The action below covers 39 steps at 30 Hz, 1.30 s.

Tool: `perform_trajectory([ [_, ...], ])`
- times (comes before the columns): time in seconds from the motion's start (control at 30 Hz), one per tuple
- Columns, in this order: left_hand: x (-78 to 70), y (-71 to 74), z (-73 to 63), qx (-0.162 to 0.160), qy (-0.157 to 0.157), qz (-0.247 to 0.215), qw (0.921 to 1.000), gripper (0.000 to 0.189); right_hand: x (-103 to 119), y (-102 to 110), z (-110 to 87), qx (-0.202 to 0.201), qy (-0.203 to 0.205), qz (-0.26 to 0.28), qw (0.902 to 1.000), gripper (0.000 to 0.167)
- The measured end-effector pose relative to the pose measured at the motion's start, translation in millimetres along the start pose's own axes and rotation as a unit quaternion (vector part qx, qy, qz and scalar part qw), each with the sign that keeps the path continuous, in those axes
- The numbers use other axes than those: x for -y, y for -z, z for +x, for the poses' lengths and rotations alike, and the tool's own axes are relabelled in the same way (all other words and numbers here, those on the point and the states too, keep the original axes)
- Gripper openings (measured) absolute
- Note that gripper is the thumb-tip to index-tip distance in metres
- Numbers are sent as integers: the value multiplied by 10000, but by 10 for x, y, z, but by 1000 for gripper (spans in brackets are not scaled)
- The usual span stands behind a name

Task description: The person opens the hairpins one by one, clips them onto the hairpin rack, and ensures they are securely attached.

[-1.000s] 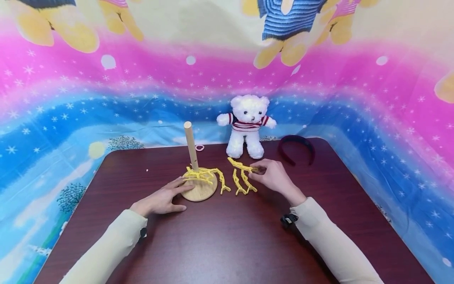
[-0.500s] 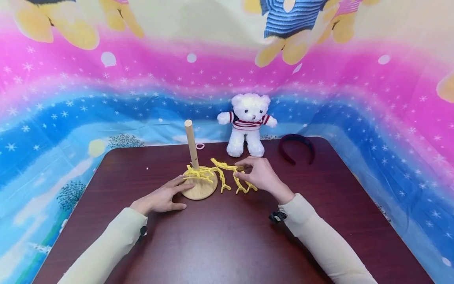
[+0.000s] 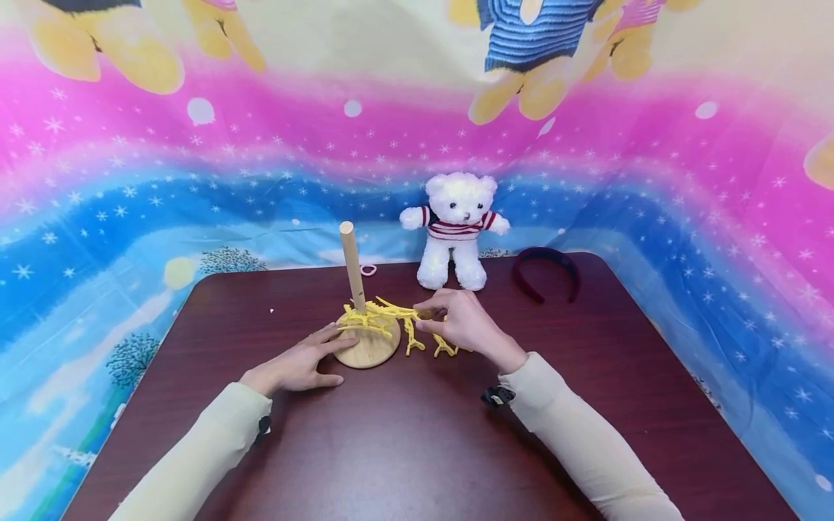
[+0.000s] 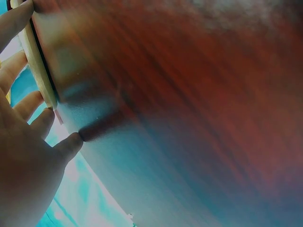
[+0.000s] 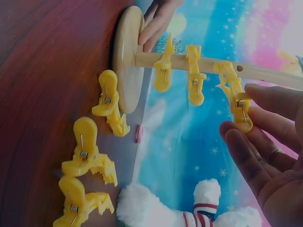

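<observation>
A wooden post (image 3: 352,268) stands on a round wooden base (image 3: 365,354). My left hand (image 3: 293,365) rests on the base's left side, fingers extended; the left wrist view has its fingertips along the base's rim (image 4: 40,71). My right hand (image 3: 472,318) pinches a yellow spring clip (image 5: 235,99) by its handles. The clip's toothed end overlaps the post in the right wrist view. Lower on the post sit two more yellow clips, one near the base (image 5: 163,71) and another beyond it (image 5: 195,82).
Three yellow clips lie on the table right of the base, the nearest clip (image 5: 108,97) close to it. Behind are a white teddy bear (image 3: 459,231), a dark red headband (image 3: 546,271) and a small pink ring (image 3: 368,270). A patterned cloth (image 3: 306,181) surrounds the table.
My right hand has moved left with its clip, from above the loose clips to the post. The left hand has stayed on the base.
</observation>
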State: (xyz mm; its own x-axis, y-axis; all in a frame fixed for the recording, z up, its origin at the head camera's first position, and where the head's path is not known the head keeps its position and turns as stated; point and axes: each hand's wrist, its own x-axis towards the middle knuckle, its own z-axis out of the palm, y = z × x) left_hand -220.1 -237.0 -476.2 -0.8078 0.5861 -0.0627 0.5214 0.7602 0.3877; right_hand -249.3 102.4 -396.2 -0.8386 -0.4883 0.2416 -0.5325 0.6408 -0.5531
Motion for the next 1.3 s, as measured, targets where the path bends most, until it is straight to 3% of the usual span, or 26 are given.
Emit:
perform_trajectory([
  [0.3,-1,-4,-4,27,33,-42,10000,74,138,-89,149,33,420,-51,9991,23],
  [0.63,5,11,1,65,88,-37,9999,74,230,-202,339,17,153,158,9998,21],
  [1.0,2,41,-4,160,181,-17,9997,75,258,-271,420,-241,273,-229,9991,31],
  [1.3,-7,21,-7,111,113,-48,9999,74,253,-325,448,-49,103,7,9999,25],
])
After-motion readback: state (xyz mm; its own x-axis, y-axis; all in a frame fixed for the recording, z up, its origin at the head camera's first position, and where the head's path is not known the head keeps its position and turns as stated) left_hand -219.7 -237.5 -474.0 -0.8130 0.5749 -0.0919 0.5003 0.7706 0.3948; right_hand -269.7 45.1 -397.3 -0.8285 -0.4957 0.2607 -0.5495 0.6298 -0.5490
